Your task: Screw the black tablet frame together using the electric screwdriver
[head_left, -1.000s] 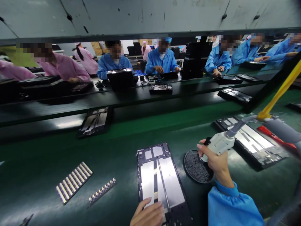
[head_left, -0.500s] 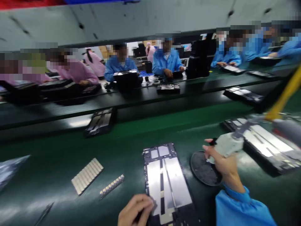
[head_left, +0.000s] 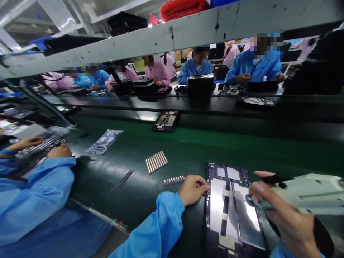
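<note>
A dark tablet frame [head_left: 228,209] with silver plates lies flat on the green belt [head_left: 193,147] in front of me. My left hand [head_left: 194,189], in a blue sleeve, rests with curled fingers against the frame's left edge. My right hand [head_left: 285,218] grips a pale electric screwdriver [head_left: 306,193], held over the frame's right side. Left of my left hand lie a short strip of small parts [head_left: 174,180] and a wider silver strip [head_left: 156,162].
Tweezers [head_left: 122,181] and a clear bag [head_left: 104,142] lie further left. A co-worker in a blue sleeve [head_left: 34,193] works at the left. Another frame [head_left: 166,121] sits on the belt's far side. Several people sit behind the far bench.
The view has swung left. My right hand has carried the screwdriver from the round black screw tray over onto the frame. My left hand has shifted from the frame's near end to its left edge.
</note>
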Demonstrator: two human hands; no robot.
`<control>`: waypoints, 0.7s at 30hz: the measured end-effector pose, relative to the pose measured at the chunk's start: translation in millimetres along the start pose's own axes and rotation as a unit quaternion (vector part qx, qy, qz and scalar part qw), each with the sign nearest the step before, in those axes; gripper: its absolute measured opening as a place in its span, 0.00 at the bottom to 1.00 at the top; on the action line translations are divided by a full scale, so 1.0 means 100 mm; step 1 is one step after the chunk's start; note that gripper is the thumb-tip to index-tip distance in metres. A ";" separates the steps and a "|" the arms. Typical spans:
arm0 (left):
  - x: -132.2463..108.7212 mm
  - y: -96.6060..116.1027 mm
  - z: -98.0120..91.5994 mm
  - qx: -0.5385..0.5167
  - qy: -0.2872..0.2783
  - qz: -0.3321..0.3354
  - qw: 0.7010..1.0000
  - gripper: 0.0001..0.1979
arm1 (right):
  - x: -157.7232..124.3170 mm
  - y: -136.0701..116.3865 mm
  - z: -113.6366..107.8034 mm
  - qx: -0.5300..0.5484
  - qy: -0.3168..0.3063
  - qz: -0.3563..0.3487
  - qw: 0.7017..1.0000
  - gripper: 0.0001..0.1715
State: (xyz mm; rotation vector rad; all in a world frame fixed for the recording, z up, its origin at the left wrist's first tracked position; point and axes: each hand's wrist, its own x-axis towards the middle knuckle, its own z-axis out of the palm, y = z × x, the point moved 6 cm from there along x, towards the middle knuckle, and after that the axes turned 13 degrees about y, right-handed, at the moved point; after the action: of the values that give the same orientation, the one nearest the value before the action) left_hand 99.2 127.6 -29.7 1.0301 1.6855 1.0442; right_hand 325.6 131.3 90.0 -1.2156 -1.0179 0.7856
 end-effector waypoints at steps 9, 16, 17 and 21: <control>0.10 0.12 0.04 0.034 0.020 0.088 0.995 0.04 | -0.16 0.19 0.63 0.048 -0.116 0.002 0.992 0.12; 0.19 -0.03 0.12 -0.060 -0.049 -0.058 0.995 0.13 | -0.17 0.32 1.05 0.057 -0.136 0.022 0.989 0.14; 0.20 -0.03 0.13 -0.068 -0.065 -0.078 0.993 0.14 | -0.17 0.33 1.08 0.053 -0.143 0.021 0.988 0.15; 0.22 0.02 0.13 -0.071 -0.078 -0.083 0.991 0.12 | -0.18 0.35 1.13 0.038 -0.152 0.020 0.987 0.14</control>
State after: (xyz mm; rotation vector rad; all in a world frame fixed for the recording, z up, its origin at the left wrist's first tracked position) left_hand 105.5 150.9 -36.7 0.8425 1.5207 0.9359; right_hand 215.1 163.8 56.4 -1.0733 -1.2017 1.0539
